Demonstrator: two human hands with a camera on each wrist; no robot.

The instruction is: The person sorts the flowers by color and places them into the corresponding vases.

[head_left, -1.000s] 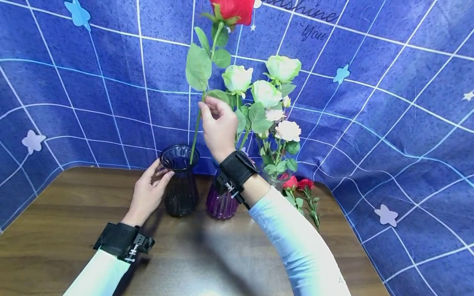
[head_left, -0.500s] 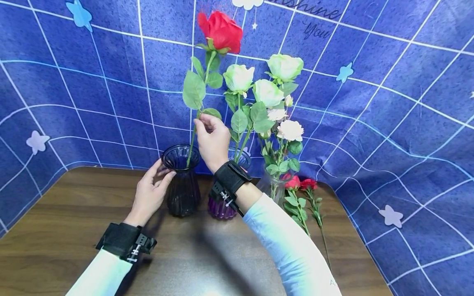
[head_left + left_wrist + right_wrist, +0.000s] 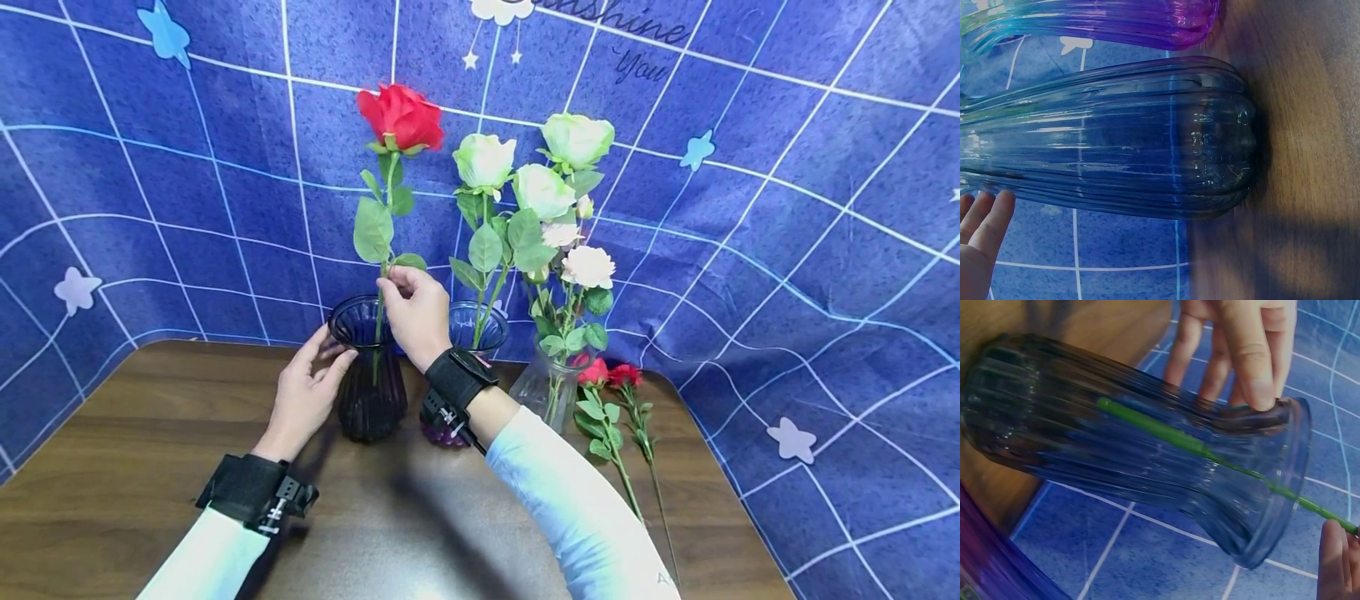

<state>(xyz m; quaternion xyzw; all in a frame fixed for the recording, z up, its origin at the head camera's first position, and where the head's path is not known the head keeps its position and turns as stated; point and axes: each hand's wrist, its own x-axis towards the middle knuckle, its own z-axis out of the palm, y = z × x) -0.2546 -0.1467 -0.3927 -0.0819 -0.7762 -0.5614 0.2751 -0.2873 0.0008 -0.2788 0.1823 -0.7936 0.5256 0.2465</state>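
Left of centre in the frame, right fingers point(image 3: 405, 277) are pinching the probably light, bendy rose point(image 3: 401, 121) mid-stem, its end dipping into the vase point(image 3: 356, 396). Left fingers point(image 3: 311, 343) are cupping that near the top, seemingly the surest hold on something slick and breakable.

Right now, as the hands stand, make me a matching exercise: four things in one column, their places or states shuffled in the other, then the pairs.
Things:
1. Left hand
2. Right hand
3. Pale pink flowers
4. Two red flowers

Places or states:
A. In the clear vase
B. Lying on the table
C. Against the dark vase, near its rim
D. Pinching the stem of the tall red rose

Pairs: 1-C, 2-D, 3-A, 4-B
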